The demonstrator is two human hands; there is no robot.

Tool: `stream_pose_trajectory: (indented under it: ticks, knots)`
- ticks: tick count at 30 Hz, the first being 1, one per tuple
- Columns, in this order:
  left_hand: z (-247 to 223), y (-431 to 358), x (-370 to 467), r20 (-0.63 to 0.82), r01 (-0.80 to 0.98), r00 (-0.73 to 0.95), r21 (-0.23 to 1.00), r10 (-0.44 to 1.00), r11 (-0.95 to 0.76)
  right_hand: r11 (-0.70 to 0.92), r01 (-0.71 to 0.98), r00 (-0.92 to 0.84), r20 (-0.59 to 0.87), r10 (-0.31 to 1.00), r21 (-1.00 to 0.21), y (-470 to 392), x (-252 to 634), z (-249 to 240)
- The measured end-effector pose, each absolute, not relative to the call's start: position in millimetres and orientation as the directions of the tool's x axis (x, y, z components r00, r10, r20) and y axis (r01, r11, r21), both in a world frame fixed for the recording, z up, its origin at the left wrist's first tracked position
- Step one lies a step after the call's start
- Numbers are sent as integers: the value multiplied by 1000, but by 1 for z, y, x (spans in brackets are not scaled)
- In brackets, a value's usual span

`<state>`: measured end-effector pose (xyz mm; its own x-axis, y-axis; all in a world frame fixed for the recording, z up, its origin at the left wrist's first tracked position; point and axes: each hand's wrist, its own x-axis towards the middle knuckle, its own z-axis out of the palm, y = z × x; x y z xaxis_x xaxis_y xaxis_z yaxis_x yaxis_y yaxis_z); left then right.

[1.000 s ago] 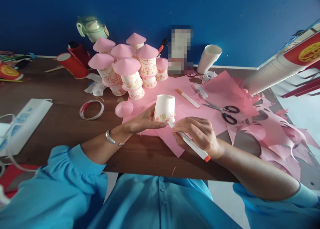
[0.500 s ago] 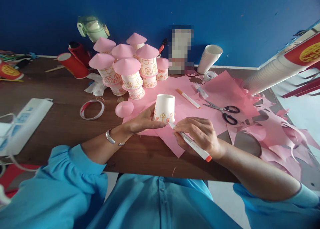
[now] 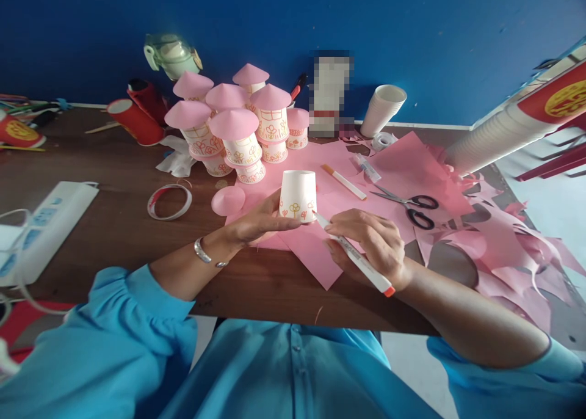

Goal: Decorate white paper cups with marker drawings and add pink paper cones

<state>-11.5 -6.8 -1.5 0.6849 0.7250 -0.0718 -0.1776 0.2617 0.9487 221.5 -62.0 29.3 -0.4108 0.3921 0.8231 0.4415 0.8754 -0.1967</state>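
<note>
A white paper cup point(image 3: 298, 190) with orange and red flowers drawn round its lower part is held in my left hand point(image 3: 259, 222), fingers behind it and thumb along the bottom. My right hand point(image 3: 372, 246) grips a white marker with an orange end point(image 3: 361, 266). The marker's tip meets the cup's lower right side, beside the drawn flowers. Behind the cup stand several decorated paper-cup towers with pink cone roofs point(image 3: 234, 124). A loose pink cone point(image 3: 228, 200) lies just left of the cup.
Pink paper point(image 3: 315, 263) lies under my hands. To the right are an orange-capped marker point(image 3: 344, 182), a glue tube point(image 3: 367, 168), scissors point(image 3: 407, 205) and pink scraps point(image 3: 508, 260). A tape roll point(image 3: 169, 201) and power strip point(image 3: 50, 229) lie left; cup stacks point(image 3: 383, 109) stand at the back.
The cup has shifted slightly left and up in my left hand. My right hand has moved a little right, the marker's tip now higher on the cup's right side.
</note>
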Motion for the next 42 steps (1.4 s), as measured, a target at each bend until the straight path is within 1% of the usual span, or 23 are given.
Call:
stream_pose_trajectory:
  ticks: [4, 7, 12, 16, 20, 29, 36, 42]
  knots:
    - [-5, -5, -11, -7, -263, 703, 926, 711, 270, 853, 482, -394, 820, 415, -201, -59, 223, 27]
    - [-5, -5, -9, -2, -283, 701, 917, 713, 281, 855, 478, -401, 816, 416, -200, -58, 224, 25]
    - [-3, -7, -10, -50, -220, 707, 932, 705, 287, 865, 460, -428, 804, 414, -200, -60, 221, 21]
    - [-2, -8, -11, -98, -158, 677, 949, 730, 273, 886, 408, -440, 802, 404, -222, -61, 220, 20]
    - [-1, -8, -10, -87, -172, 679, 947, 729, 272, 887, 384, -406, 816, 413, -258, -62, 221, 23]
    - [1, -7, -10, -74, -174, 676, 951, 733, 256, 886, 399, -435, 801, 411, -238, -65, 220, 27]
    - [1, -7, -11, -101, -149, 684, 950, 723, 274, 870, 413, -429, 786, 446, -268, -65, 220, 26]
    - [0, -7, -11, -114, -139, 677, 950, 727, 278, 864, 431, -435, 779, 452, -261, -65, 219, 24]
